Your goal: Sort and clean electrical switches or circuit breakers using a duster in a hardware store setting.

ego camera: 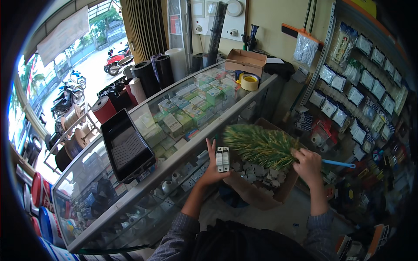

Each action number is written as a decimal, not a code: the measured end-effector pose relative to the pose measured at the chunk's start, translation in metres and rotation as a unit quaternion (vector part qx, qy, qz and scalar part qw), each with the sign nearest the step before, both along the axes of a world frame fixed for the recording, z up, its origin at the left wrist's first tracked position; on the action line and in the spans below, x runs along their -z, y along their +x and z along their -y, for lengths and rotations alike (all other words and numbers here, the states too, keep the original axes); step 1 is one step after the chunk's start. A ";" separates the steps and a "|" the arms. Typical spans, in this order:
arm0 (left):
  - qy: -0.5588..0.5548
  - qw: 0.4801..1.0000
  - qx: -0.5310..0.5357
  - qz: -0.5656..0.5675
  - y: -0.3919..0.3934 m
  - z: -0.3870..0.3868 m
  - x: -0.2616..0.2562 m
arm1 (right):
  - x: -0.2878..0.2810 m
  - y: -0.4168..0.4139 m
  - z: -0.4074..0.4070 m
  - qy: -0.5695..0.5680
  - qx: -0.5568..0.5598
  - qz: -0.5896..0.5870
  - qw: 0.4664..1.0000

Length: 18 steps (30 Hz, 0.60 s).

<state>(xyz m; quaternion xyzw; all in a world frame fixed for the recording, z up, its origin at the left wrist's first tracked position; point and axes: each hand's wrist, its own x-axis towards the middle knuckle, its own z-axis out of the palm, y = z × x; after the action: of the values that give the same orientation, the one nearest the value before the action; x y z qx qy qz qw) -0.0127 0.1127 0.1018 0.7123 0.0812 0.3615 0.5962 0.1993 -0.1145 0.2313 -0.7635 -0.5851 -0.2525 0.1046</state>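
My left hand [214, 171] holds up a white two-pole circuit breaker [223, 159], upright in front of the glass counter's edge. To its right, my right hand [307, 163] grips a duster with green and yellow bristles [261, 145]; a light blue handle [339, 162] sticks out on the far side of the fist. The bristles are slightly blurred and point left towards the breaker, with a small gap between them. Below both hands stands an open cardboard box [287, 191] with many small white parts [261, 173] in it, partly hidden by the duster.
A glass display counter [209, 125] runs diagonally on the left, holding small boxes. On it lie a black paint tray [129, 146], rolls of yellow tape [249, 81] and an open carton [245, 62]. Packaged electrical fittings [333, 78] hang on the right wall.
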 end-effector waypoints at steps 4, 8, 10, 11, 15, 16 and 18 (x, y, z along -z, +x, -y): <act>0.015 0.999 0.026 0.024 0.002 0.002 0.000 | 0.001 0.002 0.003 -0.009 -0.013 0.011 1.000; 0.104 0.994 -0.030 0.003 0.005 0.000 0.010 | -0.002 -0.002 0.005 0.026 0.020 0.023 0.999; 0.002 1.000 -0.007 0.023 0.004 0.006 0.026 | -0.001 -0.007 0.006 0.011 -0.010 0.011 1.000; -0.099 0.994 0.017 0.045 0.004 0.008 0.033 | -0.001 -0.009 0.007 -0.003 -0.040 0.000 0.999; -0.209 0.975 0.061 0.050 0.013 0.019 0.018 | -0.004 -0.003 0.018 0.034 0.037 0.053 0.997; -0.276 0.954 0.074 0.092 0.011 0.018 0.026 | -0.005 -0.009 0.017 0.053 0.048 0.035 0.997; -0.343 0.926 0.083 0.134 0.012 0.020 0.028 | -0.003 -0.023 0.016 0.045 0.016 0.011 0.999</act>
<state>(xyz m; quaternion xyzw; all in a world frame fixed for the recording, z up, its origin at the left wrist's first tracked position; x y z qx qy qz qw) -0.0008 0.0927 0.0738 0.4136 0.0597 0.3530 0.8371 0.1764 -0.1304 0.2338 -0.7644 -0.5623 -0.2884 0.1281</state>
